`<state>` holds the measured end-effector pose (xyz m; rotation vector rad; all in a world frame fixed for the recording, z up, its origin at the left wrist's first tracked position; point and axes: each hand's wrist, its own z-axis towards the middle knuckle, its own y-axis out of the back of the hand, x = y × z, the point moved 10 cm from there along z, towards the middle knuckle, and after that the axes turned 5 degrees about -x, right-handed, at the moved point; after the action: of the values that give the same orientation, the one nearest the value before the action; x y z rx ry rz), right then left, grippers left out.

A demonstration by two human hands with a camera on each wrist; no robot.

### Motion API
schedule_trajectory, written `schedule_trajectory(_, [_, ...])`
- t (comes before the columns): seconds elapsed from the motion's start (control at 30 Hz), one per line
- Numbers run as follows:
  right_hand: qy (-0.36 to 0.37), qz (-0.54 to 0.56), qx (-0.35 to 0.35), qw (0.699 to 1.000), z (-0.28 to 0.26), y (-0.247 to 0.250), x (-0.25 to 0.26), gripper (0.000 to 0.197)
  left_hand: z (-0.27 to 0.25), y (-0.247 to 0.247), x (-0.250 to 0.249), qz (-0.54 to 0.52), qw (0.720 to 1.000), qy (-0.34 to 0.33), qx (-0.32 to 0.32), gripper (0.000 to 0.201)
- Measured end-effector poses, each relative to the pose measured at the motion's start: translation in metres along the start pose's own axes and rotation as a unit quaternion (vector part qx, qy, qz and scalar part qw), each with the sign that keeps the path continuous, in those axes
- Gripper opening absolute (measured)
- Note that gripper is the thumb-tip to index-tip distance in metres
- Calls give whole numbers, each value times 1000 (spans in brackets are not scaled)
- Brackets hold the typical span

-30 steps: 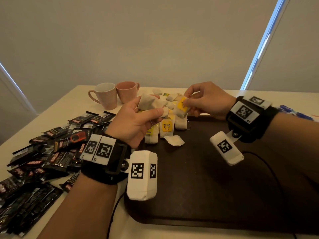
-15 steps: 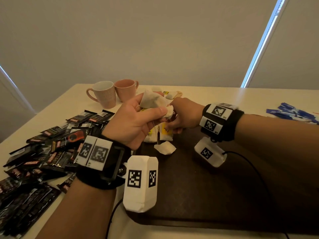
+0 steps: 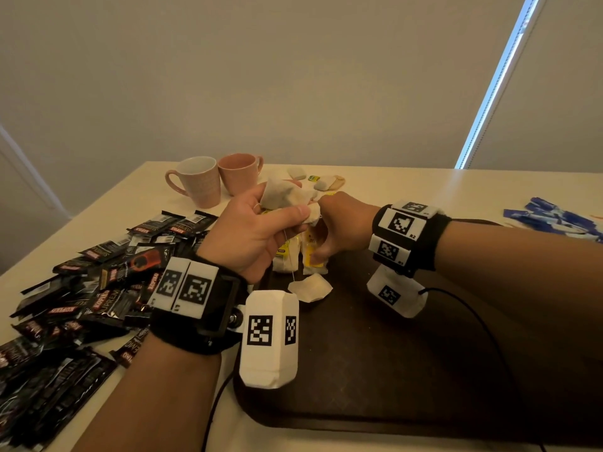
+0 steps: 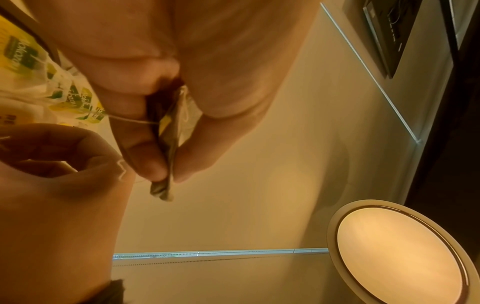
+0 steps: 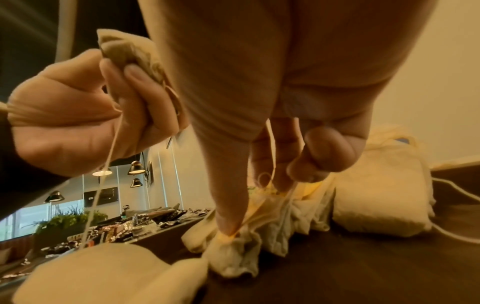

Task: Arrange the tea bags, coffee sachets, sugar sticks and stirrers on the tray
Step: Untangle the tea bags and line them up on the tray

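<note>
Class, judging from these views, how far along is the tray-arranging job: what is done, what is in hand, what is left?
Done: a few white tea bags lie at the far edge of the dark brown tray. In hand: the left hand grips a bunch of tea bags; the right hand is setting one down. Left: the black coffee sachets and blue sachets lie off the tray. No stirrers are visible.

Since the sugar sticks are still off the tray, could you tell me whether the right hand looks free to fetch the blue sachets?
Probably not yet: the right hand is pressing a tea bag onto the tray. The blue sachets lie uncovered on its side.
</note>
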<state>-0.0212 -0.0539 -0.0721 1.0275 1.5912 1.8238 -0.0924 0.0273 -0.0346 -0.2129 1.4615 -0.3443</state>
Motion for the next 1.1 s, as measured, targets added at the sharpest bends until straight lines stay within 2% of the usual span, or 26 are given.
schedule_trajectory(0.23, [-6, -8, -41, 999, 6, 3, -2, 42, 1, 3, 3, 3, 1000, 7, -10, 52])
schedule_trajectory(0.37, [-23, -11, -59, 998, 0, 22, -7, 29, 1, 4, 6, -4, 1000, 19, -23, 45])
schedule_trajectory(0.47, [-69, 142, -121, 980, -18, 56, -16, 26, 3, 9, 11, -17, 998, 40, -51, 36])
schedule_trajectory(0.53, [-104, 306, -131, 937, -34, 64, -17, 37, 4, 13, 16, -38, 994, 60, -78, 30])
schedule_trajectory(0.6, [-109, 384, -114, 910, -46, 63, -6, 35, 5, 15, 19, -67, 990, 79, -97, 26])
schedule_trajectory(0.67, [-77, 387, -111, 912, -54, 66, 4, 15, 4, 15, 22, -96, 985, 96, -111, 27])
schedule_trajectory(0.77, [-1, 316, -136, 939, -61, 74, 12, 30, 2, 17, 23, -112, 981, 105, -117, 25])
schedule_trajectory(0.87, [49, 182, -143, 972, -63, 70, 24, 29, 1, 10, 24, -116, 984, 103, -88, 24])
schedule_trajectory(0.97, [66, 152, -183, 969, -64, 71, 26, 23, 0, 3, 27, -95, 988, 110, -57, 31])
schedule_trajectory(1.1, [55, 165, -207, 963, -73, 77, 18, 14, 2, 4, 32, -77, 988, 122, -55, 33])
